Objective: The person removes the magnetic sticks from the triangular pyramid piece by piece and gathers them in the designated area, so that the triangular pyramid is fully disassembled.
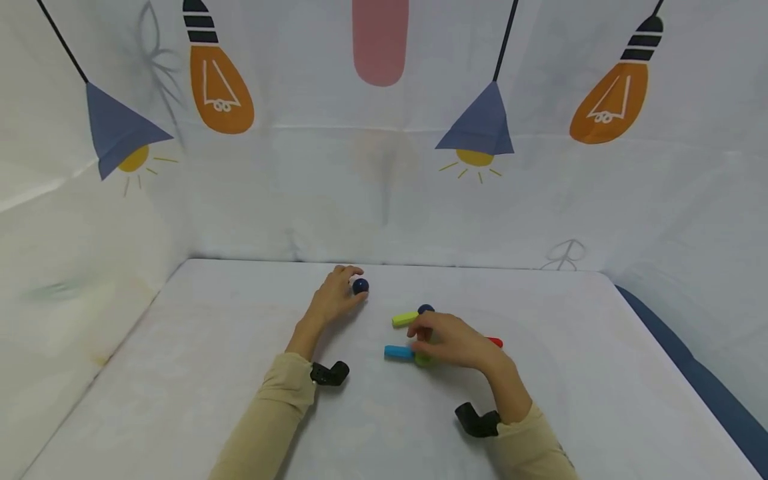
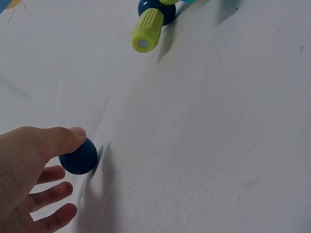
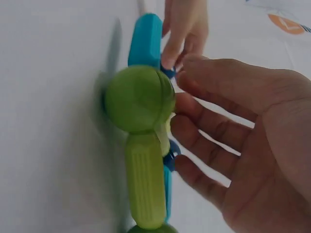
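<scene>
My left hand (image 1: pixel 331 297) curves its thumb and fingers round a dark blue ball (image 1: pixel 360 286) near the table's back edge. In the left wrist view the thumb lies over that ball (image 2: pixel 79 158), with the other fingers spread behind. My right hand (image 1: pixel 451 340), its fingers loosely bent, hovers over a toy of rods and balls. In the right wrist view its fingertips are beside a green ball (image 3: pixel 136 99) joined to a green rod (image 3: pixel 145 179) and a blue rod (image 3: pixel 146 41). A yellow-green rod (image 1: pixel 405 319) meets another dark blue ball (image 1: pixel 426 309). The hand partly hides a red rod (image 1: pixel 495 341).
The white table (image 1: pixel 198 360) carries these pieces near its middle. Behind it hangs a white sheet (image 1: pixel 312 193) printed with lamps and bulbs. Dark blue material (image 1: pixel 678 347) lies beyond the table's right edge. Each wrist bears a black mount (image 1: pixel 329 374).
</scene>
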Available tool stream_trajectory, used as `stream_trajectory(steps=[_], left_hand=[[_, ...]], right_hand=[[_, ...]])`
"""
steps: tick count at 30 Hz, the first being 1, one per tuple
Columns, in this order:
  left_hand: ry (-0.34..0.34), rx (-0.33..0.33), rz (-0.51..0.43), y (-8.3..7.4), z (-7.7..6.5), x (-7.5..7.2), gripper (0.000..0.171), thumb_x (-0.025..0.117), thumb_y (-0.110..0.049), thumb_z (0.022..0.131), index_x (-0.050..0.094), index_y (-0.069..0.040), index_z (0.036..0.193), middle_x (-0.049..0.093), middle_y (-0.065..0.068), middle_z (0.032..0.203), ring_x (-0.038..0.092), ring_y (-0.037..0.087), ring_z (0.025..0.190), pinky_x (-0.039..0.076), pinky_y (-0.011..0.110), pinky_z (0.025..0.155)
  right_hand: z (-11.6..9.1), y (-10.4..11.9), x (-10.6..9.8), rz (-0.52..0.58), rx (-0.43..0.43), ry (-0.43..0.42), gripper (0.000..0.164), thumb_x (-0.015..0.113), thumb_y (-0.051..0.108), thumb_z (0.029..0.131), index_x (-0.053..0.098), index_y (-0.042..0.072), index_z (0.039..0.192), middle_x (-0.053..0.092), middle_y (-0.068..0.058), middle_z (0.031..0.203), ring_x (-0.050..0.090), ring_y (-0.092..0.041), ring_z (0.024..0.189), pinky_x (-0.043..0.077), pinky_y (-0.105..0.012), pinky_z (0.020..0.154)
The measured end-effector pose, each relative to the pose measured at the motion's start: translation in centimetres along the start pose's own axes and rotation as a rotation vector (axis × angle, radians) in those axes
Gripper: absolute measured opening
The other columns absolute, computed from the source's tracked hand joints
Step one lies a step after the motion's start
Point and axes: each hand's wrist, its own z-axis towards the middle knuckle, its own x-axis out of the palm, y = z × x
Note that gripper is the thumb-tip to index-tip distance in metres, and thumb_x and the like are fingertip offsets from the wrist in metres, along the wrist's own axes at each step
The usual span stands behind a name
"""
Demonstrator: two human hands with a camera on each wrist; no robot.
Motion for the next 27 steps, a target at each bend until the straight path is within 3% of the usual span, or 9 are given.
stream_trajectory(steps=[4,7,9,14,17,22,27], left_hand=[[-0.091,0.071,0.000,-0.5,-1.0,-0.1,0.039,0.067,-0.023,0.087,0.057,-0.012,0.123,0.052,0.012,0.125,0.052,0.030,0.111,0.048,0.047,0.085],[-0.088,0.172,-0.072,-1.6,-2.0,-0.3,0.030,0.064,-0.017,0.089,0.060,-0.008,0.117,0.058,0.011,0.115,0.056,0.026,0.102,0.049,0.043,0.084],[-0.011,0.243,-0.099,-2.7,-2.9,-0.3,0.024,0.062,-0.016,0.091,0.062,-0.007,0.113,0.062,0.008,0.108,0.058,0.021,0.095,0.050,0.039,0.082],[0.317,0.368,-0.066,-5.6,-4.7,0.7,0.024,0.061,-0.027,0.092,0.061,-0.014,0.112,0.065,-0.003,0.105,0.059,0.010,0.095,0.048,0.027,0.082],[0.395,0.379,-0.031,-6.8,-5.3,1.6,0.025,0.062,-0.033,0.091,0.061,-0.017,0.110,0.065,-0.006,0.104,0.058,0.008,0.093,0.047,0.022,0.080],[0.384,0.327,0.018,-7.3,-5.8,2.2,0.018,0.069,-0.032,0.086,0.062,-0.021,0.099,0.065,-0.011,0.095,0.055,0.003,0.082,0.045,0.020,0.074],[0.395,0.328,0.010,-7.0,-6.0,2.2,0.016,0.068,-0.031,0.087,0.063,-0.021,0.098,0.065,-0.012,0.094,0.054,0.001,0.079,0.045,0.019,0.073]], right_hand=[[-0.5,-0.5,-0.5,0.001,0.018,0.042,0.020,0.066,0.026,0.088,0.064,0.013,0.103,0.061,0.007,0.095,0.053,-0.009,0.087,0.046,-0.026,0.078],[-0.6,-0.8,-0.6,0.009,0.014,0.068,0.021,0.069,0.027,0.085,0.064,0.014,0.101,0.061,0.006,0.095,0.053,-0.011,0.086,0.045,-0.026,0.078],[-0.6,-0.9,-0.6,0.009,0.008,0.075,0.021,0.071,0.028,0.084,0.064,0.015,0.099,0.060,0.006,0.093,0.052,-0.011,0.085,0.044,-0.026,0.076],[-0.6,-1.0,-0.4,-0.001,-0.018,0.062,0.020,0.072,0.026,0.082,0.065,0.014,0.097,0.056,0.004,0.087,0.050,-0.010,0.080,0.043,-0.024,0.072],[-0.5,-1.1,-0.2,-0.005,-0.036,0.043,0.019,0.073,0.024,0.082,0.066,0.014,0.097,0.057,0.003,0.087,0.050,-0.009,0.078,0.044,-0.024,0.072],[-0.3,-1.2,0.0,0.009,-0.042,0.042,0.018,0.071,0.025,0.083,0.066,0.015,0.098,0.057,0.003,0.089,0.050,-0.010,0.079,0.044,-0.023,0.072],[-0.1,-1.1,0.4,0.021,-0.034,0.050,0.018,0.071,0.026,0.084,0.066,0.016,0.098,0.056,0.003,0.089,0.050,-0.009,0.080,0.044,-0.023,0.072]])
